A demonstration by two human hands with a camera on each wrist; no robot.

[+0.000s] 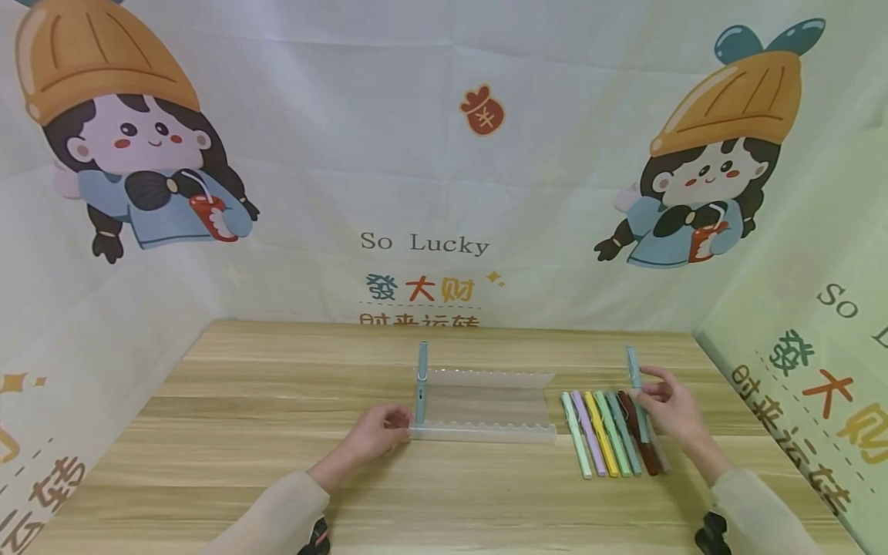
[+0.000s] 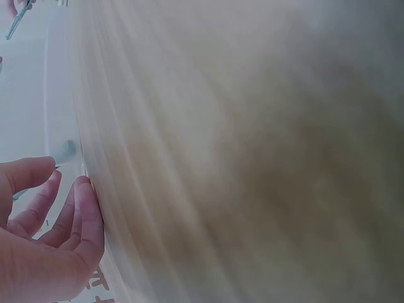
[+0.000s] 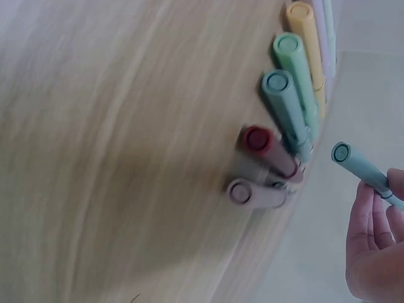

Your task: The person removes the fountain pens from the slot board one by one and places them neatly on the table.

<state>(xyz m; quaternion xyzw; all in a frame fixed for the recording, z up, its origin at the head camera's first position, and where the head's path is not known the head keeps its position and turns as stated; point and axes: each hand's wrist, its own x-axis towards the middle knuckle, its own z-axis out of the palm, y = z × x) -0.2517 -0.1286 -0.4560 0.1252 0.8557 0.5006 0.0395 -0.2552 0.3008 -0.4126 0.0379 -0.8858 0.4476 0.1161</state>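
Observation:
My right hand (image 1: 673, 405) pinches a blue-green pen (image 3: 361, 169) between thumb and fingers, raised above the right end of a row of pens. At the left end of a clear plastic pen rack (image 1: 486, 434) with scalloped edges is my left hand (image 1: 378, 432). Its fingers are loosely bent, the fingertips at the rack's corner, with nothing visibly gripped. Another blue-green pen (image 1: 422, 361) lies across the rack's left end. The row beside the rack includes a mint pen (image 1: 577, 439), a yellow pen (image 1: 602, 439), a dark red-brown pen (image 3: 268, 146) and a pale mauve pen (image 3: 255, 194).
The wooden table (image 1: 243, 401) carries everything. A printed cloth (image 1: 305, 154) with cartoon figures stands behind it and along both sides. A lilac pen (image 1: 588, 435), a green pen (image 3: 297, 69) and a teal pen (image 3: 285, 101) also lie in the row.

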